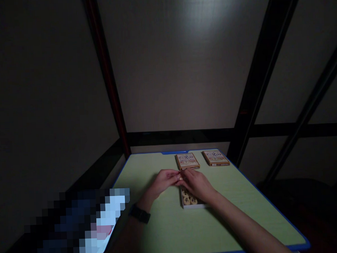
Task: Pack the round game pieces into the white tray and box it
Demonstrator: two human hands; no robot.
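Note:
On a light green table (166, 230) with a blue edge lies an open white box (191, 201) holding round pale game pieces with dark marks. My right hand (197, 183) rests over the far part of this box, fingers curled. My left hand (165, 181), with a dark watch at the wrist, meets it from the left. Both pinch a small pale piece (181, 177) between their fingertips above the box's far end.
Two flat printed box lids (187, 161) (215, 158) lie side by side at the table's far edge. Dark posts and rails stand behind and to the right. A blurred-out patch covers the near left corner. The room is dim.

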